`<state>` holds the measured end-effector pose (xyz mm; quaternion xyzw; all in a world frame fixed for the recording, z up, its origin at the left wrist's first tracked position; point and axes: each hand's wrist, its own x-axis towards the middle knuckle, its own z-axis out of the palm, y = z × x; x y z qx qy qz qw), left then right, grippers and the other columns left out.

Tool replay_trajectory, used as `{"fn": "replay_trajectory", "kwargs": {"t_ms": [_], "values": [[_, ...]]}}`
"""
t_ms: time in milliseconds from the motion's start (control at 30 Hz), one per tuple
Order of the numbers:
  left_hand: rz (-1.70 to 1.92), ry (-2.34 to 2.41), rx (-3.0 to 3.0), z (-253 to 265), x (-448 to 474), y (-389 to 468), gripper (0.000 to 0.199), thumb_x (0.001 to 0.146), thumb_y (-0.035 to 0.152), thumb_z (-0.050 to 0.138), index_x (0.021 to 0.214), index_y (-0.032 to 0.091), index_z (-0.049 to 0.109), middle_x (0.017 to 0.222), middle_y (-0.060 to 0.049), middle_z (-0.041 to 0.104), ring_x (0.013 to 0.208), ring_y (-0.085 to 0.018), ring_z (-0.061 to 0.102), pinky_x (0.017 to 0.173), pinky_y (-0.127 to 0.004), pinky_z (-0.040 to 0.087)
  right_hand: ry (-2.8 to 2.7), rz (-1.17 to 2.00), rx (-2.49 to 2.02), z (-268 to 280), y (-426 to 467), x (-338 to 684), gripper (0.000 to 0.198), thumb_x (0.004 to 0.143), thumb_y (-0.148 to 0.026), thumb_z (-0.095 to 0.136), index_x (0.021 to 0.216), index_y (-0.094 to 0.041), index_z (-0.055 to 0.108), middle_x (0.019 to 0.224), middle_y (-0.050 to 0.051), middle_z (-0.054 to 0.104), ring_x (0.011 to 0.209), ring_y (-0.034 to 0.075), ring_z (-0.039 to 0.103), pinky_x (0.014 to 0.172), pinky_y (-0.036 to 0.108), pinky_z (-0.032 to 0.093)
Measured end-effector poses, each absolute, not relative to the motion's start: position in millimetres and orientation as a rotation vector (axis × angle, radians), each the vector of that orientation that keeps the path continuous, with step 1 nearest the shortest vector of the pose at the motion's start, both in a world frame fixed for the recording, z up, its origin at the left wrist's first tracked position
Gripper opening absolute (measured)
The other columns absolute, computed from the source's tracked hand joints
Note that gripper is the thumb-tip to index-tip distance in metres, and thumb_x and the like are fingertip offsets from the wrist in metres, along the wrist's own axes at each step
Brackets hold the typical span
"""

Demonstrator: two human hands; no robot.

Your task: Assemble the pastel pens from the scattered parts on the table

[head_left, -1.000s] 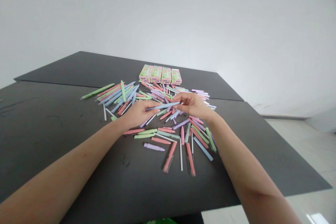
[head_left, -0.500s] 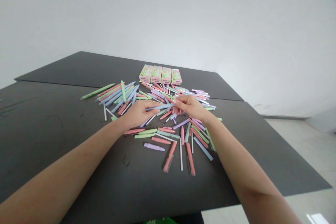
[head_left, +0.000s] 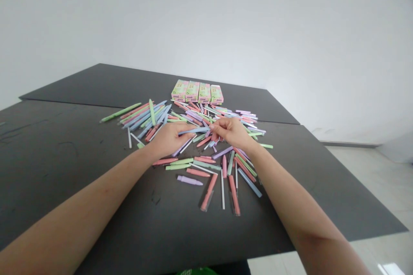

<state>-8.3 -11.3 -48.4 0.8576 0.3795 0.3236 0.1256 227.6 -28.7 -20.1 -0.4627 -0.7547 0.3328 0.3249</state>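
Note:
A blue pen (head_left: 197, 130) is stretched between my two hands above the pile of pen parts. My left hand (head_left: 171, 137) pinches its left end between thumb and fingers. On the other end, the fingertips of my right hand (head_left: 230, 132) are closed. Under and around both hands lie loose pen barrels and refills in pink, green, blue and purple. A purple barrel (head_left: 189, 180) lies on the near side, beside pink barrels with clear caps (head_left: 209, 192). White refills (head_left: 222, 189) lie among them.
Several small pink-and-green boxes (head_left: 198, 91) stand in a row behind the pile. To the left, pens (head_left: 143, 114) lie in a loose heap. The dark table (head_left: 145, 232) has a seam across it, and a pale wall rises behind.
The right hand has shifted slightly left, and the blue pen with it shows a little less length between the hands. The loose parts on the table look the same.

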Motion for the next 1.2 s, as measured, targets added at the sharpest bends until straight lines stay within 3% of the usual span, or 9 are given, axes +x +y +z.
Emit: {"fn": "replay_trajectory", "kwargs": {"t_ms": [367, 667, 833, 967, 1200], "values": [[0.949, 1.120, 2.642, -54, -11, -8, 0.031, 0.091, 0.034, 0.050, 0.109, 0.021, 0.073, 0.097, -0.004, 0.075, 0.090, -0.020, 0.067, 0.081, -0.030, 0.050, -1.961, 0.845, -1.361, -21, -30, 219, 0.042, 0.090, -0.042, 0.050, 0.059, -0.016, 0.060, 0.041, -0.001, 0.054, 0.038, 0.009, 0.044, 0.047, 0.022, 0.036], [0.954, 1.152, 2.676, -60, -17, -2, 0.029, 0.090, 0.035, 0.053, 0.111, 0.025, 0.072, 0.097, -0.003, 0.075, 0.093, -0.019, 0.066, 0.080, -0.029, 0.049, -1.887, 0.935, -1.346, -27, -27, 219, 0.043, 0.087, -0.050, 0.052, 0.064, -0.015, 0.062, 0.041, -0.001, 0.053, 0.037, 0.009, 0.045, 0.044, 0.021, 0.038], [0.939, 1.133, 2.620, -58, -21, 2, 0.031, 0.091, 0.036, 0.051, 0.113, 0.024, 0.071, 0.102, -0.003, 0.073, 0.096, -0.019, 0.065, 0.085, -0.030, 0.048, -1.832, 1.023, -1.296, -28, -27, 215, 0.043, 0.088, -0.054, 0.049, 0.072, -0.016, 0.058, 0.053, 0.001, 0.061, 0.043, 0.009, 0.052, 0.046, 0.020, 0.041], [0.920, 1.300, 2.525, -52, -26, 5, 0.035, 0.091, 0.038, 0.047, 0.110, 0.021, 0.071, 0.105, -0.005, 0.069, 0.096, -0.019, 0.063, 0.082, -0.029, 0.048, -1.812, 0.973, -1.331, -29, -27, 210, 0.029, 0.090, -0.045, 0.050, 0.080, -0.018, 0.052, 0.058, 0.000, 0.062, 0.046, 0.010, 0.055, 0.047, 0.020, 0.041], [0.810, 1.933, 2.414, -51, -43, 14, 0.039, 0.090, 0.040, 0.043, 0.102, 0.019, 0.073, 0.106, -0.011, 0.066, 0.097, -0.027, 0.063, 0.080, -0.035, 0.048, -2.262, 0.805, -1.201, -29, -40, 201, 0.008, 0.082, -0.019, 0.059, 0.080, -0.015, 0.066, 0.067, 0.000, 0.064, 0.060, 0.010, 0.055, 0.059, 0.022, 0.040]]}}
